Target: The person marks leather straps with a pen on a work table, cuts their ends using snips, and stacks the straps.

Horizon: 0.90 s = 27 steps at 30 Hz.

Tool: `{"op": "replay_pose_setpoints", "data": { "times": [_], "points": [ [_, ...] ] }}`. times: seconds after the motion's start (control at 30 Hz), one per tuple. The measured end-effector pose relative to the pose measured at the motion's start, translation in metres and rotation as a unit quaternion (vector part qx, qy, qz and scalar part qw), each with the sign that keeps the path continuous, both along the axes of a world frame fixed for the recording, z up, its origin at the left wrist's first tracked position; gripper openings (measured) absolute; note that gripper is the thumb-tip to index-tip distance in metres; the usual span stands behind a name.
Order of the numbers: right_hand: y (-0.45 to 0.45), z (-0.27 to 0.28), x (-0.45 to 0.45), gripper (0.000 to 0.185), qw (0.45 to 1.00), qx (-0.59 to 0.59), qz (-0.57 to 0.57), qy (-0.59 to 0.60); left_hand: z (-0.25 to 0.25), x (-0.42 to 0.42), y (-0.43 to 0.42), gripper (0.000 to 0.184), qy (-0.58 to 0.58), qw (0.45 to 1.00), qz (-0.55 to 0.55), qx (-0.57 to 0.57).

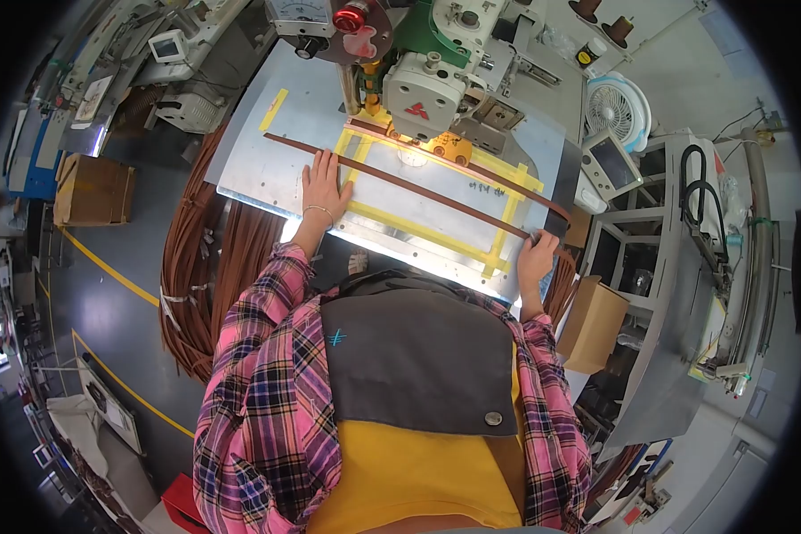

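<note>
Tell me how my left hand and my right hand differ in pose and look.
Your left hand lies flat with its fingers extended, while your right hand is curled. The left hand has a thin bracelet at the wrist; none shows on the right hand. Both are at the same brown strip, below pink plaid sleeves.

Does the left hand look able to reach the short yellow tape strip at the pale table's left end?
Probably yes: the left hand rests nearby, only pale tabletop and a thin brown band between it and the yellow tape.
</note>
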State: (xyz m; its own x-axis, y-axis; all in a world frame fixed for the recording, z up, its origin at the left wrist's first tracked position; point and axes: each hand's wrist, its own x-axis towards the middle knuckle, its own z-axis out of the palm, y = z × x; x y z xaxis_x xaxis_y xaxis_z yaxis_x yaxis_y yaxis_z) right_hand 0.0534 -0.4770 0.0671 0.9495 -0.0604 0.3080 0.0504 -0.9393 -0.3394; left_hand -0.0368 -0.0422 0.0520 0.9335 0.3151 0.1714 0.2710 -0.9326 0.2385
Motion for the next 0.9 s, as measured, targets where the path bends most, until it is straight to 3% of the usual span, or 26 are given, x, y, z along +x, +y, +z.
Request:
{"op": "replay_pose_setpoints", "data": {
  "times": [0.9],
  "points": [
    [0.0065,0.0015,-0.0016,0.028,0.999,0.000,-0.038,-0.005,-0.0037,0.0000,0.0015,0.061,-0.008,1.000,-0.019,0.000]
  ]
}}
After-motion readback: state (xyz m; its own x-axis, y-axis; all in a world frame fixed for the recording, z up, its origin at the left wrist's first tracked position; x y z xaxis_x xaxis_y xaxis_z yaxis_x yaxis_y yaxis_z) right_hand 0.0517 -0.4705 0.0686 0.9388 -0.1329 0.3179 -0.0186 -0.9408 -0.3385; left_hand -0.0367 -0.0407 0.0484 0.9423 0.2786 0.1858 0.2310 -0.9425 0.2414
